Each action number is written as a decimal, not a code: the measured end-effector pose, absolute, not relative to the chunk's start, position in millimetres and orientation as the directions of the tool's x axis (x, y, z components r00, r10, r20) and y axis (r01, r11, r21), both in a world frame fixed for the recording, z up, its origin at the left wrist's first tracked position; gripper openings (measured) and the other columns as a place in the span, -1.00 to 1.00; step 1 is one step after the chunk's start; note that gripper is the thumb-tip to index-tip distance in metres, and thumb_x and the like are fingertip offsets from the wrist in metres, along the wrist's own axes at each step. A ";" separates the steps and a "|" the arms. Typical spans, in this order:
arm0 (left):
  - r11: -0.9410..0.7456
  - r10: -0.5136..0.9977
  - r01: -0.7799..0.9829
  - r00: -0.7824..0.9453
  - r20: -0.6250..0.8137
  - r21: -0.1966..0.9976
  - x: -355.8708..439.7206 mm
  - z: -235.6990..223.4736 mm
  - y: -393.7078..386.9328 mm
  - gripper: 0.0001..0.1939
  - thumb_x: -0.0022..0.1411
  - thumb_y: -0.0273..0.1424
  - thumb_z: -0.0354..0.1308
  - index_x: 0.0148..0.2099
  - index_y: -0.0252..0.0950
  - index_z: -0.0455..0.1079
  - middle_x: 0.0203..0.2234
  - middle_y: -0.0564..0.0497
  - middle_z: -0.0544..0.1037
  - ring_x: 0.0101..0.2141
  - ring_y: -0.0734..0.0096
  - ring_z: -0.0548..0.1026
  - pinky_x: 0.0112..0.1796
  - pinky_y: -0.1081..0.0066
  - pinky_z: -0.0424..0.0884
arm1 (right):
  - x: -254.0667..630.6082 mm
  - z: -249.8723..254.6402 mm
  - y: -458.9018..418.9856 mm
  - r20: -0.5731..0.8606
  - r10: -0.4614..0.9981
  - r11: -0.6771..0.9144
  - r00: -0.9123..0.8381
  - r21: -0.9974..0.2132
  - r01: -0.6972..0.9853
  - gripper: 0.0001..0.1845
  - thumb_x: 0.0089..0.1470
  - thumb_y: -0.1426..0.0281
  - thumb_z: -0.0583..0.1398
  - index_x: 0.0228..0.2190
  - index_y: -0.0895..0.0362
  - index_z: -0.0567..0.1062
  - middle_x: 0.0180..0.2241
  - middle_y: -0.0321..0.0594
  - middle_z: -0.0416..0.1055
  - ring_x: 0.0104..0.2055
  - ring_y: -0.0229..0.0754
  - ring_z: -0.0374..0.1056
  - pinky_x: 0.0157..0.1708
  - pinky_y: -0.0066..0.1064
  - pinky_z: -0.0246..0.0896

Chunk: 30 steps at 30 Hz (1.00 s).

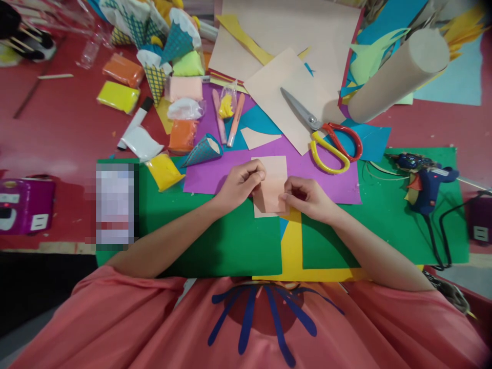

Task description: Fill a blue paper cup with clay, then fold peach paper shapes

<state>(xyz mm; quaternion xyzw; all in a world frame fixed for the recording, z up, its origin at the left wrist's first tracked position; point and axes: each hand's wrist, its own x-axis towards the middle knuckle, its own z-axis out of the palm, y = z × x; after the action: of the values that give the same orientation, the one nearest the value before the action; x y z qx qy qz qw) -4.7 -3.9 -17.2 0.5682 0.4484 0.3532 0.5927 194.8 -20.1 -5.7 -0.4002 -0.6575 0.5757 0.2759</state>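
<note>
A small peach paper piece (272, 184) is between my hands, its near edge curled or folded over. My left hand (246, 182) pinches its left edge with thumb and bent fingers. On the opposite side, my right hand (307, 199) grips the lower right edge between thumb and fingertips. Beneath lie a purple sheet (334, 188) and a green sheet (230, 246). Just beyond my left hand rests a small blue patterned paper cone (203, 151). Scissors (317, 123) with one red and one yellow handle loop lie open past my right hand.
A blue glue gun (426, 187) with a black cord sits at right. Behind the scissors leans a peach paper tube (400, 77). Several wrapped clay packs (184, 136) and paper cones (180, 38) crowd the left back. A phone with a blurred screen (115, 205) lies at left.
</note>
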 end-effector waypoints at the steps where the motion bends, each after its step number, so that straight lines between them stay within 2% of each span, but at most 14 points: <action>1: 0.141 0.929 0.058 0.337 -0.153 0.988 -4.9 -17.8 -3.7 -0.79 0.17 -0.30 -0.01 -0.47 -0.27 0.21 -0.68 0.17 0.24 -0.68 0.61 0.21 -0.66 0.56 0.15 | 194.4 -6.3 -20.4 -0.089 0.853 0.025 -0.515 -0.978 0.209 -0.77 0.08 0.37 0.17 -0.55 0.11 0.24 -0.62 -0.45 0.07 -0.59 -0.41 -0.04 -0.58 -0.49 -0.10; 4: 0.170 0.919 0.003 0.360 -0.160 0.985 -5.2 -18.7 -4.1 -0.75 0.22 -0.22 -0.03 -0.40 -0.28 0.27 -0.65 0.14 0.31 -0.65 0.59 0.29 -0.65 0.57 0.21 | 194.2 -8.5 -20.6 -0.098 0.884 -0.011 -0.457 -0.982 0.189 -0.75 0.09 0.34 0.18 -0.55 0.11 0.24 -0.62 -0.45 0.08 -0.60 -0.42 -0.05 -0.60 -0.49 -0.13; 9: 0.061 0.914 0.101 0.394 -0.096 0.993 -4.8 -15.6 -5.5 -0.63 0.23 -0.12 0.09 -0.47 -0.28 0.19 -0.67 0.17 0.29 -0.67 0.66 0.27 -0.63 0.61 0.21 | 194.7 -7.6 -20.0 -0.150 0.891 -0.092 -0.429 -0.984 0.154 -0.64 0.07 0.16 0.25 -0.53 0.12 0.28 -0.62 -0.41 0.19 -0.59 -0.40 0.04 -0.60 -0.49 -0.08; 15: 0.008 0.917 0.119 0.394 -0.054 0.993 -4.8 -15.1 -5.7 -0.53 0.27 0.00 0.04 -0.47 -0.26 0.15 -0.69 0.18 0.26 -0.68 0.66 0.25 -0.65 0.61 0.17 | 195.1 -4.8 -19.3 -0.160 0.899 -0.155 -0.409 -0.987 0.045 -0.57 0.17 0.05 0.13 -0.51 0.13 0.34 -0.59 -0.37 0.25 -0.57 -0.38 0.11 -0.56 -0.48 0.00; 23: -0.030 0.903 0.147 0.428 -0.037 0.989 -5.5 -17.3 -7.3 -0.56 0.30 -0.02 0.00 -0.44 -0.26 0.17 -0.68 0.19 0.26 -0.67 0.64 0.26 -0.64 0.59 0.18 | 195.1 -5.8 -19.4 -0.170 0.904 -0.169 -0.392 -0.985 0.039 -0.54 0.14 0.01 0.15 -0.53 0.13 0.34 -0.61 -0.38 0.23 -0.59 -0.38 0.09 -0.56 -0.47 0.01; 30: -0.112 0.892 0.226 0.453 -0.002 0.968 -7.6 -20.2 -8.1 -0.63 0.35 -0.12 -0.04 -0.41 -0.26 0.20 -0.66 0.17 0.27 -0.62 0.61 0.28 -0.58 0.56 0.19 | 193.5 -5.1 -19.0 -0.218 0.906 -0.220 -0.364 -0.975 0.038 -0.46 0.12 -0.07 0.12 -0.56 0.13 0.34 -0.61 -0.34 0.28 -0.57 -0.36 0.16 -0.55 -0.47 0.05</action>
<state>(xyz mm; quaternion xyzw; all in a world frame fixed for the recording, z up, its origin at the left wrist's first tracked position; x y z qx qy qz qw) -7.6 -8.1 -20.2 0.6741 0.4145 0.3190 0.5215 193.5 -19.0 -5.1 -0.4501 -0.5240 0.6382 0.3400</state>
